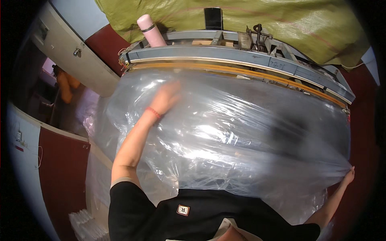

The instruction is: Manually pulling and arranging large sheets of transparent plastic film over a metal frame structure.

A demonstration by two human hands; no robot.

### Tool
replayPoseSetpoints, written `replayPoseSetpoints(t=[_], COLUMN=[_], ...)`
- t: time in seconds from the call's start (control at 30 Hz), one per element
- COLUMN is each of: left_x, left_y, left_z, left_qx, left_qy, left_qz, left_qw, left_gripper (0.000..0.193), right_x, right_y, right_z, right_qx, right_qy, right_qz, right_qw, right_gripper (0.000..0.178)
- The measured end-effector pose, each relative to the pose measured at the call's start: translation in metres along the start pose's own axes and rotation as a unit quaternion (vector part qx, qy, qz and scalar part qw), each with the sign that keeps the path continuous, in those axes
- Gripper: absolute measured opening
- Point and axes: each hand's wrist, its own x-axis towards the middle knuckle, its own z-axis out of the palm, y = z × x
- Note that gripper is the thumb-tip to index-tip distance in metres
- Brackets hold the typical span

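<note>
A wide sheet of clear plastic film [225, 152] lies wrinkled and shiny across the surface in front of me. At the far right, my right hand [350, 175] is closed on the edge of the film, and creases run from that grip toward the middle. My left hand [167, 96], with a red band on its wrist, is over the upper left part of the film. Motion smears its fingers, and whether it presses on the film I cannot make out. Just beyond the film runs a grey metal bar frame [205, 51] with orange strips [225, 69] along its near side.
A pink thermos bottle [152, 32] leans at the back left of the frame. Farther right are a dark phone [213, 18] and a metal clamp [257, 36]. Green tarp [305, 32] hangs behind. On the left are an open door [74, 48] and a stack of plastic [86, 225].
</note>
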Motion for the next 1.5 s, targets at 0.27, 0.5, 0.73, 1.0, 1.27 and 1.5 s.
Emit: replayPoseSetpoints(t=[0.27, 0.5, 0.73, 1.0, 1.27, 1.5], left_x=[0.047, 0.059, 0.059, 0.030, 0.064, 0.032], left_y=[0.019, -0.010, -0.062, -0.215, -0.187, -0.223], left_z=[0.009, 0.018, 0.015, 0.022, 0.033, 0.014], left_qx=[0.000, -0.081, -0.299, -0.218, -0.213, -0.312], left_qy=[0.163, 0.162, 0.361, 0.438, 0.416, 0.462], left_qz=[-0.059, -0.043, -0.331, -0.333, -0.327, -0.347], left_qw=[0.985, 0.982, 0.819, 0.806, 0.821, 0.754], left_gripper=[0.015, 0.006, 0.018, 0.022, 0.024, 0.019], right_x=[0.008, 0.017, -0.028, -0.054, -0.026, -0.061], right_y=[0.021, -0.033, -0.168, -0.228, -0.209, -0.254], right_z=[-0.033, -0.005, 0.130, 0.277, 0.277, 0.264], right_qx=[0.187, 0.110, -0.135, 0.275, 0.150, 0.250], right_qy=[-0.011, 0.023, 0.112, 0.031, 0.161, 0.156], right_qz=[-0.030, 0.006, -0.213, -0.138, -0.186, -0.079], right_qw=[0.982, 0.994, 0.961, 0.951, 0.958, 0.952], right_gripper=[0.040, 0.039, 0.030, 0.024, 0.015, 0.012])
